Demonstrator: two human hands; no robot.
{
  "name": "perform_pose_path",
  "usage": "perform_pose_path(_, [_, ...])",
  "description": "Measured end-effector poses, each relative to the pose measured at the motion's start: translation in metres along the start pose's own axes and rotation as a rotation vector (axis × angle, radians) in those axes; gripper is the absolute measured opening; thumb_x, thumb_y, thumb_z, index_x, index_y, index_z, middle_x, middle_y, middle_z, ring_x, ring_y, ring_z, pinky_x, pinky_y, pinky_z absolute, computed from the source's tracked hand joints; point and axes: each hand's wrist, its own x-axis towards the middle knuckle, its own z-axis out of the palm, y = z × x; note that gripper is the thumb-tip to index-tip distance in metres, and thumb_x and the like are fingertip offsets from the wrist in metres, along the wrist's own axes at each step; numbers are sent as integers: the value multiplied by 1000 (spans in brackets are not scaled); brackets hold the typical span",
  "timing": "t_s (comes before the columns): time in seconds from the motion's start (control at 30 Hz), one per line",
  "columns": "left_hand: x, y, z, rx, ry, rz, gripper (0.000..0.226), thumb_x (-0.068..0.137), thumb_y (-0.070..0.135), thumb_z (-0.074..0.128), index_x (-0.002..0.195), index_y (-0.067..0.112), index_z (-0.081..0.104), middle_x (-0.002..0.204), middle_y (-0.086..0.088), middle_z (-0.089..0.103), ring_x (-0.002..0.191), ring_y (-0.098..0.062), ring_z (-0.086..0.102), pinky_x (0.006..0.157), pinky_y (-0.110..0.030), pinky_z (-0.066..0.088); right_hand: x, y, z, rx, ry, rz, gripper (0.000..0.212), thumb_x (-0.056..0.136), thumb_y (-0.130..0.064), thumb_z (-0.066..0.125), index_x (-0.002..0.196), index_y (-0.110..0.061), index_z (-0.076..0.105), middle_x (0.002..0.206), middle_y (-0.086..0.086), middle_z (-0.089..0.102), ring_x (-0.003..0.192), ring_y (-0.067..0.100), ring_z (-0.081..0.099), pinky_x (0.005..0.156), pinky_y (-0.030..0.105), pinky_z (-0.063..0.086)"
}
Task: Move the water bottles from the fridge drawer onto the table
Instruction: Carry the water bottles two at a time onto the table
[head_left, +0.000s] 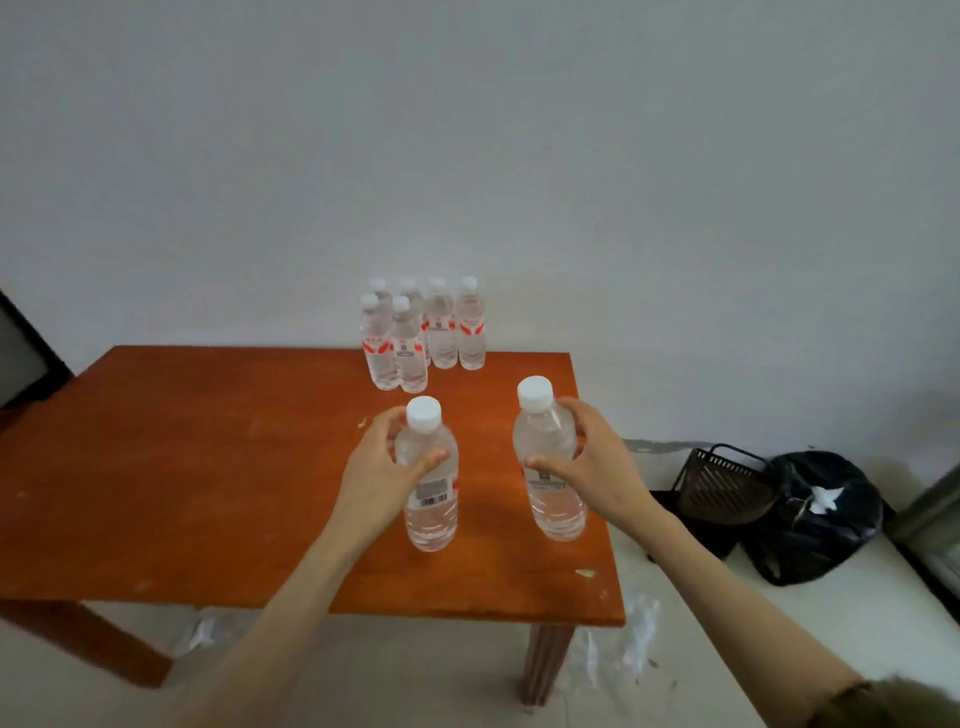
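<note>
I see clear glossy plastic bottles (423, 332) with white caps at 12 o'clock, an orange-brown wooden table (208, 467) (scuffed, slightly chipped), and a shiny black plastic bag (815, 519).

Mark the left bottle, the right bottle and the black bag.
left bottle (431, 519): head view, lower body.
right bottle (558, 512): head view, lower body.
black bag (815, 525): head view, its front.
</note>
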Motion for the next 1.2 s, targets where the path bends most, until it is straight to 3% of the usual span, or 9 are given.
perform_pose_path(0.17, [96,-14,12,74,-53,-3,61,76,33,70,130,23,43,133,2,50,121,-16,48,100,-40,42,97,22,27,-28,-17,9,69,52,-63,65,112,-44,37,95,-32,45,84,-10,47,70,9,32])
perform_pose_path(0.27, [155,-32,21,57,-111,-9,60,78,32,69,131,22,42,134,3,51,122,-17,48,98,-37,40,154,43,48,-68,-24,38,83,49,-67,62,122,-33,41,106,-21,50,92,-3,46,78,17,37])
perform_pose_path(0.4, [233,-63,33,48,-172,-31,52,79,32,68,124,26,44,125,9,53,117,-12,48,92,-28,39,225,67,78,-95,-68,97,83,55,-59,69,126,-28,41,119,-8,55,96,3,47,79,20,38])
perform_pose_path(0.47, [269,-75,39,97,-191,-33,56,78,34,68,127,21,44,130,5,52,121,-15,48,99,-35,39,254,78,92,-99,-71,130,79,60,-48,75,128,-27,40,121,-7,56,98,4,47,80,19,38])
perform_pose_path(0.6, [332,-87,52,159,-190,-12,56,77,33,70,125,21,45,129,1,54,120,-17,49,102,-46,40,305,97,110,-50,-86,167,68,65,-39,77,119,-41,37,110,-20,52,97,0,47,74,10,35])
perform_pose_path(0.8, [399,-98,73,185,-177,13,57,78,28,69,128,20,42,131,2,54,122,-16,48,96,-28,32,360,118,124,26,-104,235,65,69,-39,75,118,-48,34,99,-41,45,91,-17,49,66,1,36])
perform_pose_path(1.0, [423,-108,90,261,-208,1,63,82,28,65,134,23,31,135,2,50,122,-13,46,95,-24,29,383,133,140,102,-125,275,59,73,-37,73,110,-60,32,106,-41,47,96,-28,45,67,-2,40])
perform_pose_path(1.1, [430,-108,94,263,-210,-19,59,82,31,64,132,21,33,134,1,51,124,-16,47,99,-29,33,393,139,144,143,-138,276,60,72,-39,73,116,-53,34,106,-40,48,95,-27,47,66,-3,41])
perform_pose_path(1.2, [432,-108,94,241,-191,-34,59,81,30,65,131,19,37,134,1,52,117,-9,49,95,-26,31,398,145,144,138,-186,273,61,72,-37,74,112,-59,34,107,-42,48,97,-25,47,70,0,42])
